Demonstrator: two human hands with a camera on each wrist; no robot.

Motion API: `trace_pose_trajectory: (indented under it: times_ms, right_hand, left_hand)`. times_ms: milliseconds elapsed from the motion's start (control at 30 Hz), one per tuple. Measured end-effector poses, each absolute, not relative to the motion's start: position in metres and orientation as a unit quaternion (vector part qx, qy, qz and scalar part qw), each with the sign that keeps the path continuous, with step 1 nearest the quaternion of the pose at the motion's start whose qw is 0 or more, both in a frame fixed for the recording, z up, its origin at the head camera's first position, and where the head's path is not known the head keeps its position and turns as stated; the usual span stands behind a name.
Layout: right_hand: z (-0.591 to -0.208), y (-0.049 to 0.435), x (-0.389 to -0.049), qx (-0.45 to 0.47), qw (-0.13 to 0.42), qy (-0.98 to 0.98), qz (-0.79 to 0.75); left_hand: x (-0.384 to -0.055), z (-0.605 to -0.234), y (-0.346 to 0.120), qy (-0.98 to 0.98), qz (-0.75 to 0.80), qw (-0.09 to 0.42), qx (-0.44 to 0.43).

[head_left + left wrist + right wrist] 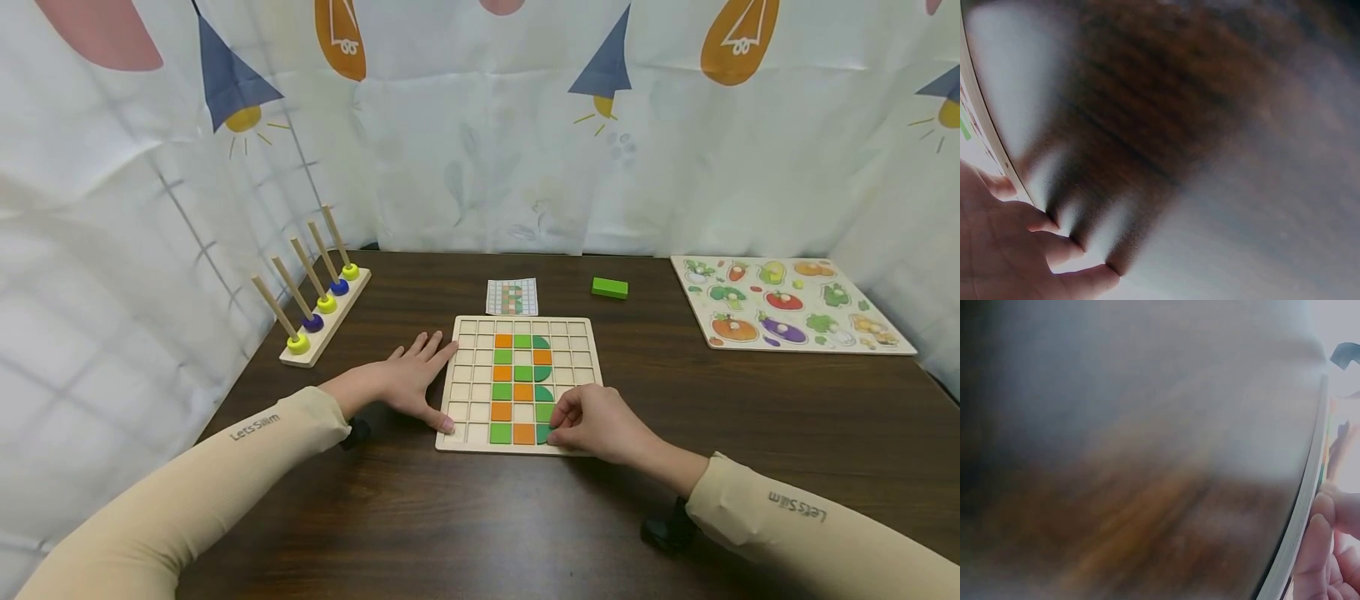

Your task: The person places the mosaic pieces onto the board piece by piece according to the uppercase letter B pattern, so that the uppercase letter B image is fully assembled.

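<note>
A wooden grid board (pixel 467 358) lies flat on the dark table. Orange, green and teal tiles fill part of its three middle columns; one orange square (pixel 524 433) sits in the bottom row. My left hand (pixel 411 382) rests spread at the board's left edge, thumb on the lower left corner and the other fingers reaching toward the upper left. In the left wrist view, fingertips (pixel 1088 281) touch the tabletop. With thumb and bent fingers, my right hand (pixel 600 423) pinches a teal quarter-circle tile (pixel 542 434) at its bottom-row cell, partly covering it.
Behind the board lies a small printed pattern card (pixel 512 297). A green block (pixel 610 288) stands right of it. At the far left is a peg stand (pixel 330 323) with yellow and blue rings. A vegetable puzzle board (pixel 795 304) lies at the back right, before a curtain (pixel 480 167).
</note>
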State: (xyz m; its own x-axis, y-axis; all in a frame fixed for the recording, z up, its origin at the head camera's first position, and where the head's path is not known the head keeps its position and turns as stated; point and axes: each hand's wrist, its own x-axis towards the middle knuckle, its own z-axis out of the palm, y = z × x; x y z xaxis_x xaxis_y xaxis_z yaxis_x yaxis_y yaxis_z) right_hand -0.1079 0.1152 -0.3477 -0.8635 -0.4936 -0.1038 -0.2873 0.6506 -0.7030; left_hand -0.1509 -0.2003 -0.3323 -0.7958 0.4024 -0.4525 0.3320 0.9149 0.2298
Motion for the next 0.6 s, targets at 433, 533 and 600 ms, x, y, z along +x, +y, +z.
trace_pose_trajectory:
  times_ms: [433, 533, 600]
  right_hand:
    - [-0.326, 0.152, -0.130, -0.191, 0.125, 0.878, -0.421]
    - [-0.318, 0.170, -0.141, -0.194, 0.085, 0.895, -0.392]
    - [-0.311, 0.184, -0.148, -0.198, 0.054, 0.910, -0.361]
  left_hand:
    - [-0.155, -0.333, -0.206, 0.942, 0.093, 0.258, 0.195]
    - [-0.159, -0.331, -0.211, 0.936, 0.121, 0.263, 0.198]
    - [-0.162, -0.328, -0.214, 0.936, 0.139, 0.256, 0.199]
